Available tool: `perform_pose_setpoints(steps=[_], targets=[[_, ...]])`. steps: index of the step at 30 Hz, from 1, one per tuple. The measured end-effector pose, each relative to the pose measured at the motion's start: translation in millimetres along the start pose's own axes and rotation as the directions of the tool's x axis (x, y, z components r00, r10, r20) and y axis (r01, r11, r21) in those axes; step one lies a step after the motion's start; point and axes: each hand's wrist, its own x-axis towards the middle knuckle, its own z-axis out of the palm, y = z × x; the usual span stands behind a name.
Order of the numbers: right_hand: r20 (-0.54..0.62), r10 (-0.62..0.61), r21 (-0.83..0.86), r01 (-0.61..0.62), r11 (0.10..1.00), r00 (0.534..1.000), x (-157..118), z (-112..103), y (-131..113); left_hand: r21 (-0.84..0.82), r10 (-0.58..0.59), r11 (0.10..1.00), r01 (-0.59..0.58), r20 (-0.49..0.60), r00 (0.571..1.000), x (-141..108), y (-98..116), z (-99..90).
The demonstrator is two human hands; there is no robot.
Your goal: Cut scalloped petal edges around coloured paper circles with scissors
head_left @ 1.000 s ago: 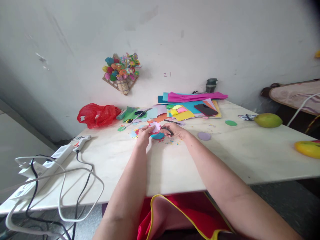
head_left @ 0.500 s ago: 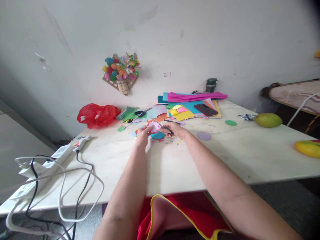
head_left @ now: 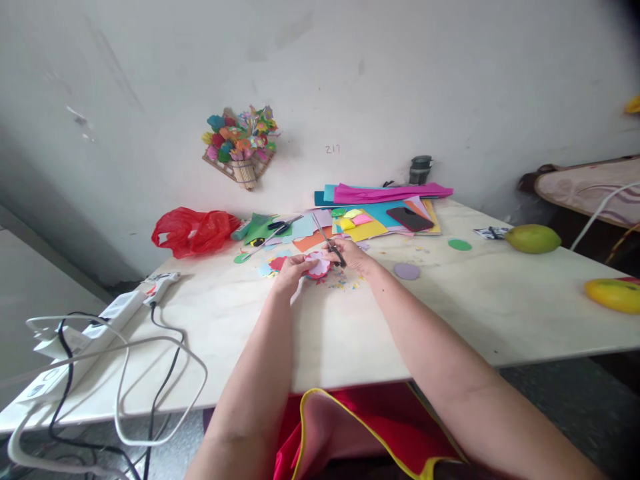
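Over the table, my left hand (head_left: 291,273) pinches the edge of a paper flower cutout (head_left: 318,265), pale lilac with a red scalloped layer showing around it. My right hand (head_left: 350,257) is closed round the dark handles of a pair of scissors (head_left: 327,239), whose blades point up and away to the left. Its fingertips also reach the right edge of the cutout. Under and left of my left hand lie a red paper piece (head_left: 278,263) and light blue pieces. Small coloured paper scraps (head_left: 345,283) are scattered below my right hand.
A red plastic bag (head_left: 195,232) and second scissors (head_left: 280,227) lie at the left. Behind are coloured sheets (head_left: 390,193) and a phone (head_left: 410,219). A lilac circle (head_left: 407,271), green circle (head_left: 459,245) and mango-like fruit (head_left: 534,239) sit right. A power strip (head_left: 85,347) with cables occupies the left edge.
The cutout has moved right and slightly down, now showing more red around the lilac. The scissor blades have swung upward, away from it, and my right fingertips have come to its edge.
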Motion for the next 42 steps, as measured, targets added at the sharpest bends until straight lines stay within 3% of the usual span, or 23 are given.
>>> perform_pose_setpoints(steps=[8,13,17,23,33,42], targets=[[0.018,-0.01,-0.057,0.011,0.998,1.0,-5,6,-8,0.128,-0.022,0.992,0.013,0.072,0.997,-1,-2,2.9],[-0.094,-0.045,-0.037,0.042,0.998,0.995,-3,9,-10,0.096,-0.061,0.994,0.053,0.08,0.995,-1,-2,3.8],[-0.164,-0.067,0.047,0.075,0.996,0.984,0,9,-7,0.033,-0.059,0.998,0.059,0.016,0.998,-1,0,4.3],[-0.089,-0.044,0.101,0.053,0.994,0.995,-1,9,-4,-0.045,0.001,0.999,-0.005,-0.104,0.995,-2,4,5.5],[-0.119,-0.008,0.053,0.015,0.999,0.993,-8,19,-15,-0.045,0.011,0.999,-0.014,-0.056,0.998,-3,3,5.1],[-0.116,0.023,0.042,-0.019,0.999,0.993,-7,19,-13,-0.059,0.065,0.996,-0.07,-0.085,0.994,2,0,2.3]])
